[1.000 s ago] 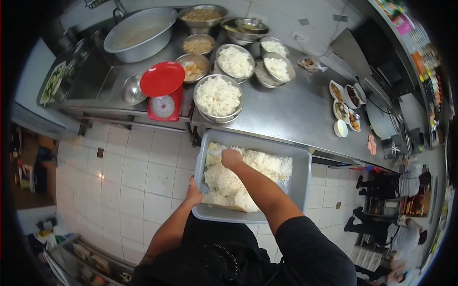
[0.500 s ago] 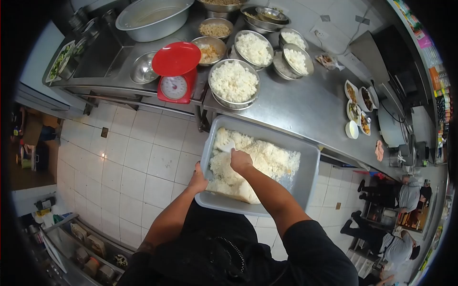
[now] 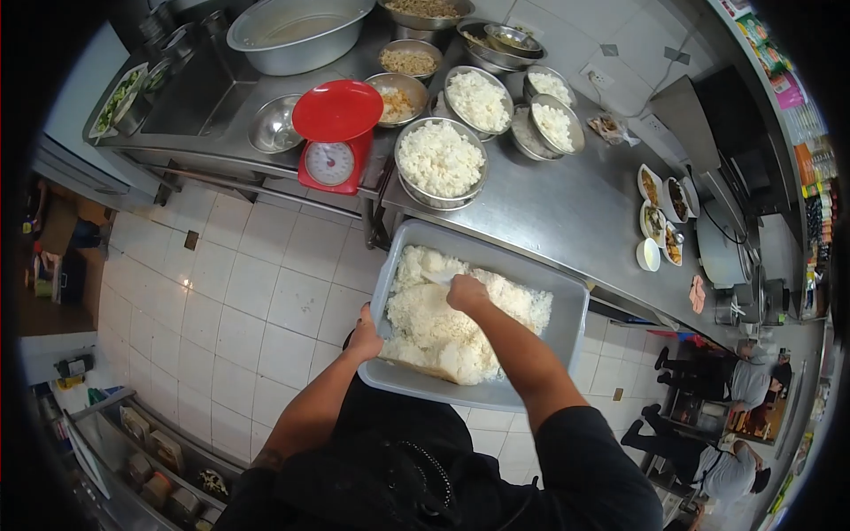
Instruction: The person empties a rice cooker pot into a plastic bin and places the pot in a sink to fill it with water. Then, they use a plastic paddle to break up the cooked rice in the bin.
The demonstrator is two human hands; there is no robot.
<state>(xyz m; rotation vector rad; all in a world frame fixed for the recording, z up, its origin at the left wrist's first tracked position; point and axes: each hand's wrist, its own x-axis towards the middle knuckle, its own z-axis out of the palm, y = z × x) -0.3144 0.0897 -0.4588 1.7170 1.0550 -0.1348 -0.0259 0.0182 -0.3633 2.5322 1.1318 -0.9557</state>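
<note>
A grey plastic tub (image 3: 571, 332) full of white rice (image 3: 434, 320) is in front of my body, against the counter's front edge. My left hand (image 3: 364, 334) grips the tub's left wall, thumb up at the rim. Inside the tub, my right hand (image 3: 467, 294) is closed round the handle of a white rice paddle (image 3: 437, 277). The paddle's blade lies in the rice near the upper left, partly covered by grains. A large block of rice sits toward the near side, with looser grains around it.
On the steel counter (image 3: 549, 208) stand a red kitchen scale (image 3: 335, 133), a bowl of rice (image 3: 440, 161) and several more filled bowls. A large grey basin (image 3: 301, 40) stands at the back left. Small dishes (image 3: 661, 212) sit at right. Two people (image 3: 726, 469) are at the far right.
My right hand has moved right and slightly down with the rice paddle, whose blade is now more hidden in rice. My left hand keeps its hold on the tub.
</note>
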